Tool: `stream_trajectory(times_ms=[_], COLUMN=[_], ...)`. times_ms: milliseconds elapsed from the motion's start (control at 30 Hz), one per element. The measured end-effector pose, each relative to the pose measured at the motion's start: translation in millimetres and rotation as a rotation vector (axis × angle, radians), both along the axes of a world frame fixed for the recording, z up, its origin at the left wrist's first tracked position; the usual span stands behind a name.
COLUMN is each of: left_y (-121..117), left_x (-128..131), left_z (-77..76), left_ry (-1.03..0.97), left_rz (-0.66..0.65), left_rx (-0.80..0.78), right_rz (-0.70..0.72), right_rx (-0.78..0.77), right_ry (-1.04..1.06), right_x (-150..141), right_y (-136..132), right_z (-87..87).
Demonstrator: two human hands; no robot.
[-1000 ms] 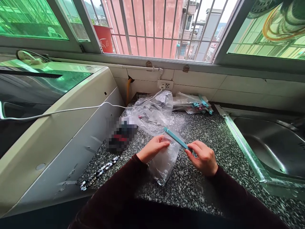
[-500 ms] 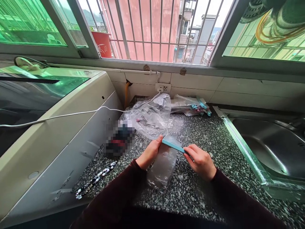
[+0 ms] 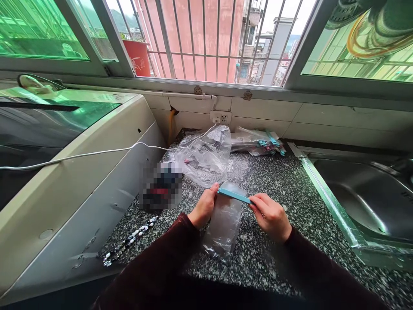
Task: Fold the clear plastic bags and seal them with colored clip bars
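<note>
A light blue bag sealing clip (image 3: 235, 195) runs across a clear plastic bag (image 3: 222, 228) near its upper end. My left hand (image 3: 206, 206) is closed on the clip's left end, with the thumb at its tip. At the other end my right hand (image 3: 270, 216) pinches the clip between thumb and fingers. The lower part of the bag hangs toward me above the counter; whether anything is inside it I cannot tell. Behind my hands lies a larger crumpled clear plastic bag (image 3: 204, 161), with small pinkish pieces showing through.
Bags with blue clips (image 3: 269, 144) lie by the wall. A sink (image 3: 355, 193) is at the right, a washing machine (image 3: 129, 125) at the left. A bead string (image 3: 132, 239) and a blurred dark object lie on the speckled counter (image 3: 274, 267). A white cable (image 3: 142, 144) crosses to the socket.
The clip now sits slightly lower and shows a wider side, as if turned a little. Both hands keep their hold on its ends.
</note>
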State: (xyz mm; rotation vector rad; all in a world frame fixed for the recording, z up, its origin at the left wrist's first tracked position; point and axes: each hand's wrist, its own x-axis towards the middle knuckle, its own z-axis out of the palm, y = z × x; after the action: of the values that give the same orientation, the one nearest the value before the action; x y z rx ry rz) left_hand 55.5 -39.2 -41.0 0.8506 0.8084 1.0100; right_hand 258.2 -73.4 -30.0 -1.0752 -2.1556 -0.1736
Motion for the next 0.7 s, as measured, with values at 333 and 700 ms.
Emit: stream_trajectory(times_ms=[333,700], left_y=[6,5], left_x=[0,-6], left_z=[2.4,21.2], left_ry=[-0.115,-0.049], left_rz=[0.044,0.192], left_rx=[-0.079,-0.076], right_rz=[0.057,-0.022], right_rx=[-0.006,-0.240], right_ry=[0.210,0.539], right_x=[2,7], right_y=[3,2], right_z=[5.0,-10.1])
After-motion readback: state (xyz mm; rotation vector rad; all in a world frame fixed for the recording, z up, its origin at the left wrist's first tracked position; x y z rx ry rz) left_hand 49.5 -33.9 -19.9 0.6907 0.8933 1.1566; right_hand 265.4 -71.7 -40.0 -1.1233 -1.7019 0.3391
